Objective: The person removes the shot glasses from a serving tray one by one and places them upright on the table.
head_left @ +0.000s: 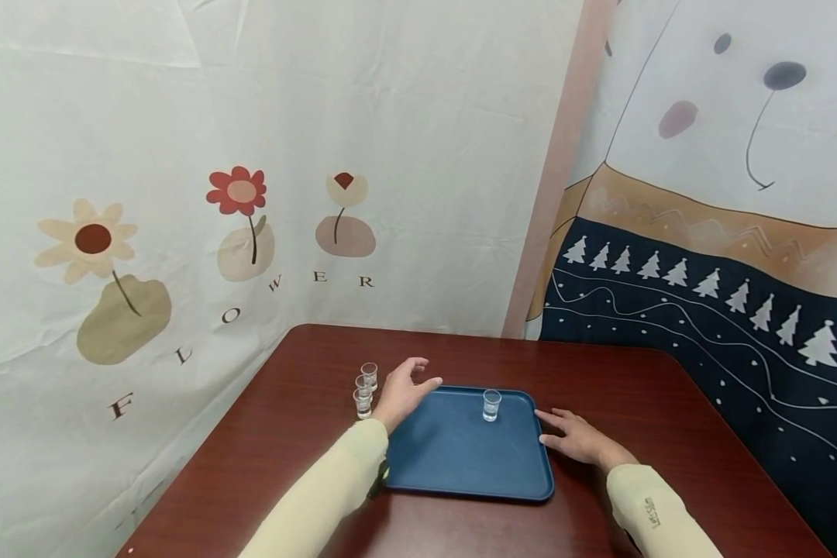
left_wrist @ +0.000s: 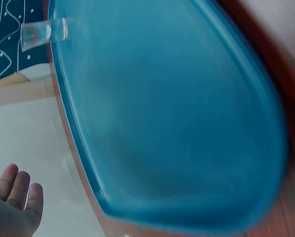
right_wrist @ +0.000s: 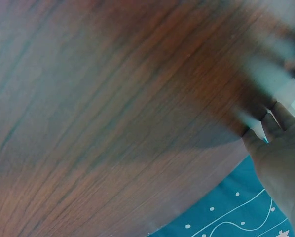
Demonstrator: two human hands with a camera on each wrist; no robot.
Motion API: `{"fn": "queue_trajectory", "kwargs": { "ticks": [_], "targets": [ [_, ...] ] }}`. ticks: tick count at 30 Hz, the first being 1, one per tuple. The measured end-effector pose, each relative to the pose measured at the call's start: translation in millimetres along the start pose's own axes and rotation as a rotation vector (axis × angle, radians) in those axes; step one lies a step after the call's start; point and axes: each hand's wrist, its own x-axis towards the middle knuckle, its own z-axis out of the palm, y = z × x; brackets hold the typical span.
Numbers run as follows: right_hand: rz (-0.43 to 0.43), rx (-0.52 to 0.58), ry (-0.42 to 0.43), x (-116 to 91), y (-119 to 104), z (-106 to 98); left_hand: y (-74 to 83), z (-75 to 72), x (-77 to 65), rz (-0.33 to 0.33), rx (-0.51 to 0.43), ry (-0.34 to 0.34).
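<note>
A blue tray (head_left: 470, 457) lies on the table, with one small clear shot glass (head_left: 491, 405) standing near its back right corner. In the left wrist view that glass (left_wrist: 44, 33) shows at the upper left of the tray. My left hand (head_left: 402, 391) is over the tray's back left part, its fingers loosely bent and holding nothing. Just left of it, three shot glasses (head_left: 363, 404) stand in a row on the table. My right hand (head_left: 577, 436) is at the tray's right edge, fingers extended, fingertips at the rim; whether they touch it I cannot tell.
The dark red wooden table (head_left: 586, 372) spreads around the tray. A white curtain with flower prints (head_left: 418, 155) hangs behind its back and left edges. At the right hangs a dark blue cloth with printed trees (head_left: 725, 341).
</note>
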Motion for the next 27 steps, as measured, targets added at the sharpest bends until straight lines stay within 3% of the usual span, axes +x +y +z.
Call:
{"fn": "queue_trajectory", "kwargs": {
  "ticks": [11,18,27],
  "targets": [
    [0.006,-0.015,0.002,2.1,-0.3,0.2,15.4,41.8,-1.0,-0.049,-0.04,-0.124],
    [0.003,-0.008,0.01,2.1,1.2,-0.6,19.1,68.2,-1.7,-0.074,-0.011,-0.158],
    [0.027,-0.013,0.008,3.4,0.9,2.0,16.1,88.3,0.1,-0.06,0.029,-0.216]
  ]
}}
